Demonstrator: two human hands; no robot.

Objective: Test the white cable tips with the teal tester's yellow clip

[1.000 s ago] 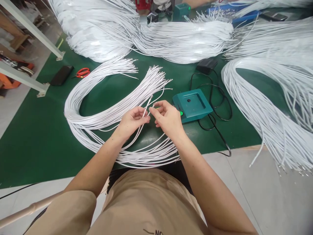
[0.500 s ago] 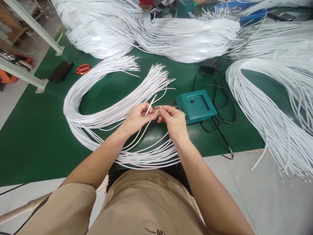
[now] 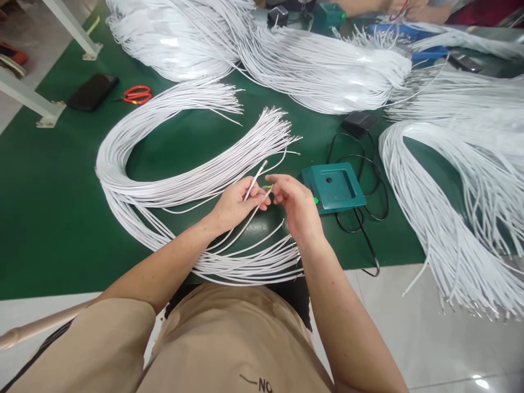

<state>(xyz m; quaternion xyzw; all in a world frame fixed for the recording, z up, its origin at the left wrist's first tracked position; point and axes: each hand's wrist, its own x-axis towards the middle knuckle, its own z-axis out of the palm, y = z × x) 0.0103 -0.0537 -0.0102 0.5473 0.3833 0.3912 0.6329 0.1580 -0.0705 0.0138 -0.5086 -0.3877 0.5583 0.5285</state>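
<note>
My left hand [image 3: 241,203] is closed around white cables. One cable [image 3: 256,177] sticks up past its thumb, with a metallic-looking tip. Another cable's end, with thin yellow and pale inner wires [image 3: 268,188] showing, points toward my right hand. My right hand [image 3: 297,204] is close beside that end, its index finger stretched out and the other fingers loosely bent. Whether its fingertips touch the wires is hard to see. Just right of that hand stands a green box-shaped device [image 3: 335,188] with a lit green button. Below both hands lie more loose cable ends [image 3: 249,265].
A curved bundle of white cables [image 3: 118,147] lies left on the green table [image 3: 49,218]. Red-handled scissors [image 3: 138,94] and a black phone-like object [image 3: 93,91] are behind it. Large cable piles [image 3: 323,65] fill the back; another bundle [image 3: 446,218] hangs over the right edge. A co-worker's hands [image 3: 421,10] show at the back.
My right hand has loosened from its pinch at the cable end, its index finger now straighter and slightly away from the left. The left hand keeps its hold. The camera view has shifted.
</note>
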